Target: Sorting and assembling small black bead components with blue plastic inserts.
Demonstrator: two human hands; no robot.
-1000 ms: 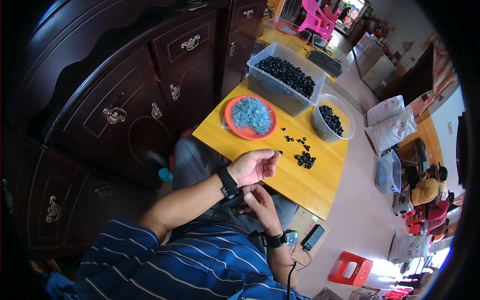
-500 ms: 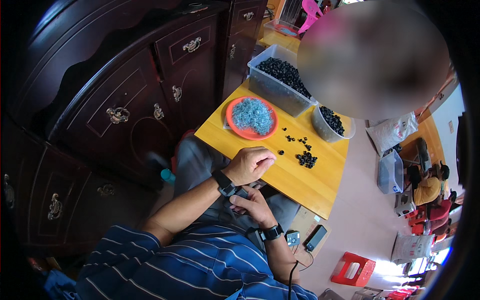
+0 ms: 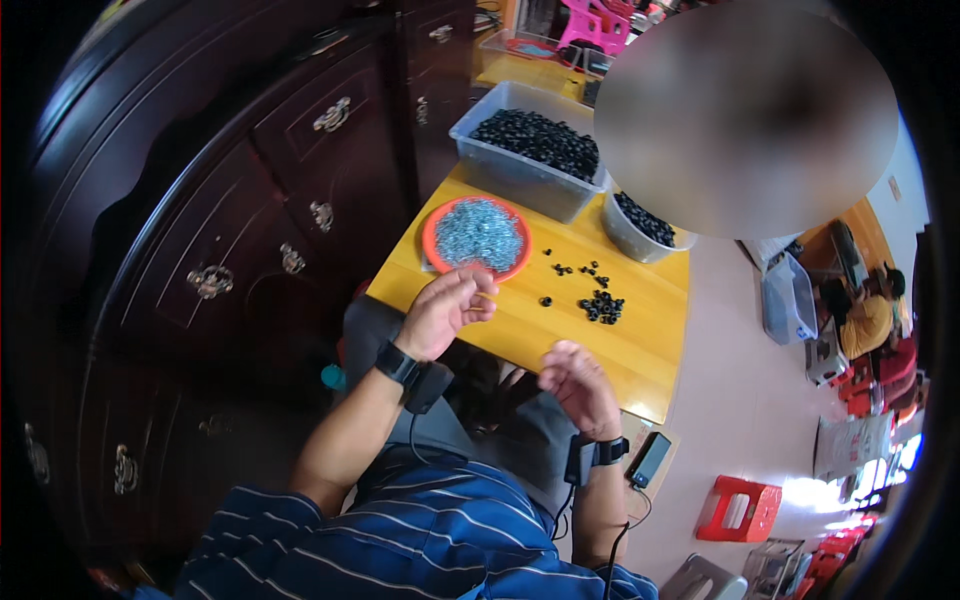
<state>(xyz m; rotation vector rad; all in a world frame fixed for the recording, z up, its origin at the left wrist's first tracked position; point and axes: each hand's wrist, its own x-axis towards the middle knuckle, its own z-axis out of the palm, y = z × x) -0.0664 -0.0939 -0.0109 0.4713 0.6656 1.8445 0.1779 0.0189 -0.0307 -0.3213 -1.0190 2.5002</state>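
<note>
My left hand (image 3: 445, 312) is raised at the near rim of an orange-red plate (image 3: 430, 235), its fingers loosely bent and apart, with nothing seen in them. A heap of small bluish, shiny, wire-like pieces (image 3: 478, 236) fills the plate. Off the near edge of the yellow table (image 3: 540, 335), my right hand (image 3: 585, 388) is held up with slightly blurred, half-bent fingers, and no thing shows in it. On the tabletop between plate and right edge lie a cluster of small black ring-like pieces (image 3: 602, 307) and several scattered single ones. Each wrist wears a black strap with a small box.
Behind the plate stands a large clear bin (image 3: 525, 175) of black pieces, with a smaller tub (image 3: 640, 240) of them beside it. Dark wooden cabinets (image 3: 230, 270) line the left. A black phone-like device (image 3: 650, 458) and a red stool (image 3: 738, 508) are at the right. Other people sit farther off.
My hands, which were close together over my lap with the right at the left wrist, have moved apart. The left has opened near the plate; the right has moved rightward and up.
</note>
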